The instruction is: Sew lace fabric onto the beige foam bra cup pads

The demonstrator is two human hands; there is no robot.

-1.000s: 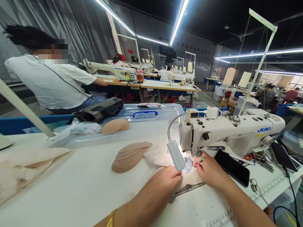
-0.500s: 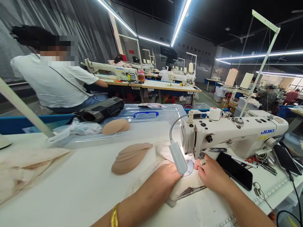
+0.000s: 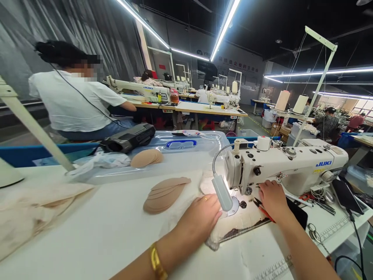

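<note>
My left hand (image 3: 202, 216) rests beside the needle area, fingers together and curled down on pale fabric (image 3: 207, 183), its fingertips close to the round metal plate (image 3: 234, 208). A small grey lamp (image 3: 223, 192) hangs over that spot and hides part of it. My right hand (image 3: 273, 197) is at the bed of the white sewing machine (image 3: 287, 159), its fingers closed over thread snips (image 3: 258, 186), of which only a tip shows. Just below that hand lies a red-handled tool (image 3: 265, 212) with a dark point.
Beige oval fabric pieces (image 3: 164, 196) lie fanned out on the left. More ovals (image 3: 147, 158) sit on a clear plastic box (image 3: 198, 155). Right of my hand are a black phone (image 3: 300, 216) and scissors (image 3: 314, 233). A co-worker (image 3: 75, 97) sits at far left.
My right hand has moved from beside the needle up and right onto the snips, uncovering the red-handled tool. My left hand stays on the fabric. The view has shifted slightly.
</note>
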